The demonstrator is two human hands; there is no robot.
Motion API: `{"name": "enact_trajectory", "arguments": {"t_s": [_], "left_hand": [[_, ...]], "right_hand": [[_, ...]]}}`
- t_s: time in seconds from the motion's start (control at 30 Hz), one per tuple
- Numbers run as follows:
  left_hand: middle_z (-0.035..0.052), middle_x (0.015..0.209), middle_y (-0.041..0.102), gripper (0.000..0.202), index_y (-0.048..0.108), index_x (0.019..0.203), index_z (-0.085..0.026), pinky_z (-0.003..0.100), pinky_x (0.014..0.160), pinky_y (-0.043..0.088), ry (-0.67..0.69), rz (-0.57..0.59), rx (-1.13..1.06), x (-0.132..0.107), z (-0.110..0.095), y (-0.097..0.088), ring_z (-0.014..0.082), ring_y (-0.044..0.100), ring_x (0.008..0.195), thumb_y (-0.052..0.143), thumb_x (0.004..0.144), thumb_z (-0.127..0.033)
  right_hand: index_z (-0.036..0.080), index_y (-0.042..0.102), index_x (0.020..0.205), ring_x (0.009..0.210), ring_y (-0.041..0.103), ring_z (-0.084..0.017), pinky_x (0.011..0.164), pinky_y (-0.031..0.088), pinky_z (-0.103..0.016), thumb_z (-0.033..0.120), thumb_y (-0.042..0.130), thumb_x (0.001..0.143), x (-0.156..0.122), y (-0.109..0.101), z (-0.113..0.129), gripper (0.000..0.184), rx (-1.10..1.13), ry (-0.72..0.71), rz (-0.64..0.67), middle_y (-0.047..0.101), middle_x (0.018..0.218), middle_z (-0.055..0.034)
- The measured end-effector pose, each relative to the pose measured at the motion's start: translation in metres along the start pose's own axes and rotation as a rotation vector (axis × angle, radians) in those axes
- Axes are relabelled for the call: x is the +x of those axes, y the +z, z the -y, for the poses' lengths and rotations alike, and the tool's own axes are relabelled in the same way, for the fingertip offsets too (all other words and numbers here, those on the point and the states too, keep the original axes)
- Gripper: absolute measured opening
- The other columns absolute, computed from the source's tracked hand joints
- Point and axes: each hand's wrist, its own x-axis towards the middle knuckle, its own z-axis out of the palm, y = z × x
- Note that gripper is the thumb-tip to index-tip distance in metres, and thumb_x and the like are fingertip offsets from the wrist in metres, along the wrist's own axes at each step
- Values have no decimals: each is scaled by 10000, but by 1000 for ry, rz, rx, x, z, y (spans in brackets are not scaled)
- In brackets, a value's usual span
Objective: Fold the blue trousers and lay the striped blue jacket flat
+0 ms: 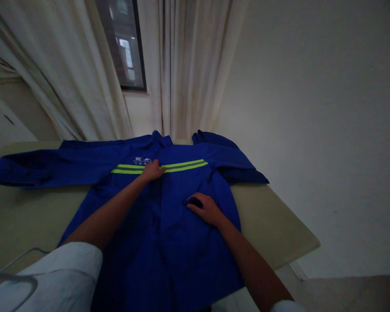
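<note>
A blue work jacket (182,255) lies spread front side up, with a yellow-green and grey stripe across its chest and a white logo at the upper left. Its left-hand sleeve stretches far out over the table; the right-hand one is bent and partly folded. My left hand (153,170) is closed at the front opening, by the stripe, pinching the jacket's edge. Lower and to the right, my right hand (205,208) has its fingers curled around a raised fold of the jacket's fabric.
The pale table (273,221) ends at a rounded corner on the right. A thin cable (26,251) runs over its left side. More dark blue fabric (214,138) lies at the back edge. Light curtains (195,65) hang behind, beside a window (125,47), and a white wall (325,130) stands to the right.
</note>
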Motion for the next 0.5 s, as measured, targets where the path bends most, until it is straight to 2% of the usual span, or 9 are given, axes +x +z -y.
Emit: {"name": "enact_trajectory", "arguments": {"t_s": [0.07,0.13,0.23,0.33,0.4,0.47,0.5], "left_hand": [[226,1261,687,432,653,1124,-125,481,1096,470,-2,19,46,-24,6,8,384,616,1276,809,769,-317],[208,1287,677,496,626,1225,-135,444,1066,497,-13,79,-5,-46,4,11,341,650,1227,799,792,-308],[194,1337,649,591,552,1344,-176,400,952,560,-144,129,-287,-76,-6,11,282,688,1140,797,825,-319],[195,1397,605,583,492,1403,-202,374,907,581,-282,123,-455,-112,-14,4,246,686,1135,738,886,-310],[193,1410,593,588,467,1445,-197,393,945,578,-185,128,-384,-147,-15,-6,239,682,1140,693,909,-282],[179,1394,611,531,512,1431,-192,440,1019,553,86,154,-215,-194,-13,-19,251,674,1158,656,929,-291],[168,1388,623,480,555,1402,-197,457,1058,534,243,183,-114,-221,-10,-25,260,665,1180,640,945,-314]], "right_hand": [[212,741,1103,1006,702,-223,947,529,-366,481,632,1011,0,1,0,304,22,-42,-21,754,1076,-70],[219,765,1045,968,701,-217,923,537,-364,476,584,1038,1,1,0,314,44,-89,-59,755,1024,-68],[239,792,1025,916,699,-216,890,547,-370,461,546,1057,2,-2,-1,333,20,-98,-154,759,970,-66],[234,785,1139,951,696,-241,919,546,-402,469,533,1059,-1,-10,10,354,-89,-53,-250,758,999,-87],[221,734,1281,1081,671,-275,1006,514,-445,503,555,1044,-12,-13,32,409,-187,-68,-302,740,1137,-122],[222,642,1422,1210,619,-297,1086,465,-472,539,580,1027,-34,-8,65,510,-246,-140,-255,690,1292,-143],[229,595,1472,1235,605,-297,1100,456,-469,558,589,1018,-50,-2,82,561,-252,-186,-174,674,1329,-143]]}}
